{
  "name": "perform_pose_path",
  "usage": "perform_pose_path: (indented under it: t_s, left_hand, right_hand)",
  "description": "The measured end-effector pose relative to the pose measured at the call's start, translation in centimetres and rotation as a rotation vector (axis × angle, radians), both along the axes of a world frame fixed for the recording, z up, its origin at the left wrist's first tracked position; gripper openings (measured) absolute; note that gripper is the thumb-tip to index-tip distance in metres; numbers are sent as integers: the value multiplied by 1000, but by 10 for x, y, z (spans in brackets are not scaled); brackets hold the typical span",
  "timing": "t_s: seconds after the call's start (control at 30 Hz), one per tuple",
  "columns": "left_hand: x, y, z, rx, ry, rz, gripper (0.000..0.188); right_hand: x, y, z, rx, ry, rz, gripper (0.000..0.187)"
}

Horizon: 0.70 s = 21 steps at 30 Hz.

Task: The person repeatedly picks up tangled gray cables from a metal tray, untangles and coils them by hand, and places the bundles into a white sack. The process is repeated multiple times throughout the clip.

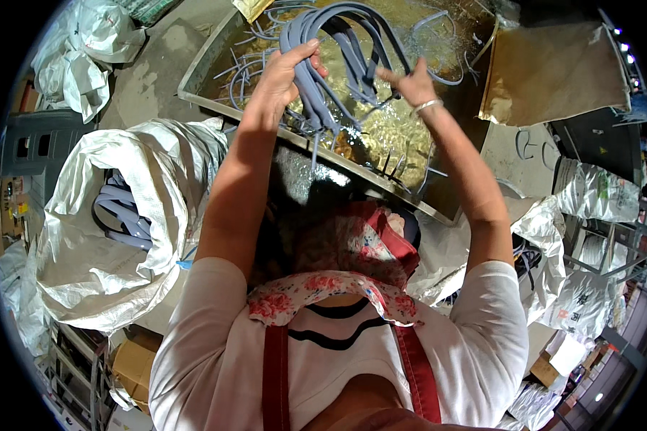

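Note:
My left hand [289, 75] is closed around a bundle of curved grey rubber-like strips [308, 95], thumb on top. The strips arch over to the right in a loop, and their ends hang down over a metal tank of water. At the right side of that loop is my right hand [413, 83], its thumb and fingers spread apart, slightly blurred. It is close to the strips; whether it touches them I cannot tell. More thin grey strips [244, 75] lie in the water along the tank's left part.
The metal rim [366, 182] of the tank runs between me and the water. At left stands an open white woven sack [72, 251] with grey strips [124, 215] inside. A brown board [561, 72] lies over the tank's right side. More white sacks [546, 237] stand at right.

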<state>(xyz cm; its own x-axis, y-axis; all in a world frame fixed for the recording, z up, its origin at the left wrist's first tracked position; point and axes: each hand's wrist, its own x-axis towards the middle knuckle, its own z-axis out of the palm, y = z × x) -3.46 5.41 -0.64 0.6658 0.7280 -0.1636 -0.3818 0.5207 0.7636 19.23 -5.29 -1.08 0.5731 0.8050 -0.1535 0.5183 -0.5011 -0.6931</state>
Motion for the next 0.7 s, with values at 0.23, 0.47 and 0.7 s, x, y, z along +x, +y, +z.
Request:
perform_pose_path:
  t_s: [0.23, 0.47, 0.7]
  left_hand:
    - [-8, 14, -20, -199, 69, 65, 25]
    - [-11, 23, -22, -478, -115, 246, 22]
    - [3, 24, -32, -700, -250, 445, 27]
  right_hand:
    - [-10, -28, 9, 80, 1040, -108, 28]
    - [-4, -43, 42, -165, -604, 537, 51]
    - [-102, -24, -4, 319, 285, 475, 56]
